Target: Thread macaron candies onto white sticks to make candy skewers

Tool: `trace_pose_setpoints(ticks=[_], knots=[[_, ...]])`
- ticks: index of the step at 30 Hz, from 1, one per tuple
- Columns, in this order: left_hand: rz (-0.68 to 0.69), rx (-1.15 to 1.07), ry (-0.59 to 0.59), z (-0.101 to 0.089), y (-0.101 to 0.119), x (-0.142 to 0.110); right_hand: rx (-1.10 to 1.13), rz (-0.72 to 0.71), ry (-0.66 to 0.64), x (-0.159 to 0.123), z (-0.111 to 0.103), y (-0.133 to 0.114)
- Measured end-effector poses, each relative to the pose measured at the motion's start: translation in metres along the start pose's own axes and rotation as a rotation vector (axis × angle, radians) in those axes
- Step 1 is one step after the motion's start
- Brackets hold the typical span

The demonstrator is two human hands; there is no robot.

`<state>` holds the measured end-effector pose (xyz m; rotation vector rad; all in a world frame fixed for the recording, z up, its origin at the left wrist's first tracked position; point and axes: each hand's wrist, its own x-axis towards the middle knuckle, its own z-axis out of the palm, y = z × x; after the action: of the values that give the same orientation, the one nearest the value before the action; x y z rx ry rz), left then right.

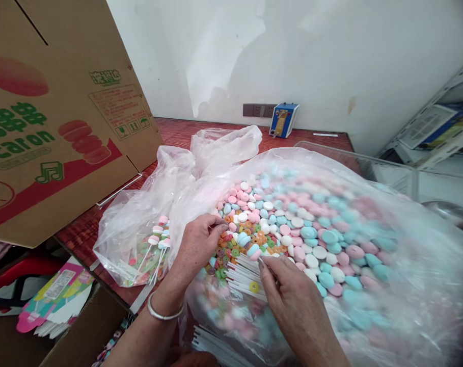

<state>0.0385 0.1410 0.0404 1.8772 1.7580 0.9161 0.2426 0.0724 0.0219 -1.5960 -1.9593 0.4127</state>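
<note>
A large clear plastic bag [418, 306] lies open, full of pink, blue and white button-shaped candies [315, 244]. Small coloured ring candies [235, 252] lie among them. My left hand [200, 247], with a bangle at the wrist, is pinched over the rings; what its fingertips hold is too small to make out. My right hand [292, 300] pinches the end of a candy stick [253, 251] that carries pink and blue pieces. Beneath its fingers lies a bundle of white sticks [241, 278] with a yellow ring on top.
To the left, a smaller bag [116, 244] contains finished candy sticks [155, 244]. A big carton [71, 127] stands at the table's left edge. A blue device [283, 120] is by the wall. More white sticks [216, 346] lie at the front, and printed cards [55, 298] are below left.
</note>
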Motion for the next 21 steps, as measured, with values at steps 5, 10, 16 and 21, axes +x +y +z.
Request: trace_pose_setpoints(ticks=[5,10,16,21], knots=[[0.157,0.135,-0.122,-0.003,-0.002,0.000,0.039,0.031,-0.032,-0.001,0.004,0.000],[0.082,0.105,-0.053,0.002,-0.003,-0.001,0.080,0.057,-0.059,-0.002,0.006,0.001],[-0.226,-0.517,-0.102,0.007,0.009,-0.002,0.189,0.084,-0.042,-0.006,0.004,0.000],[-0.251,-0.662,-0.184,0.006,0.018,-0.003,0.194,0.094,-0.042,-0.004,0.003,0.003]])
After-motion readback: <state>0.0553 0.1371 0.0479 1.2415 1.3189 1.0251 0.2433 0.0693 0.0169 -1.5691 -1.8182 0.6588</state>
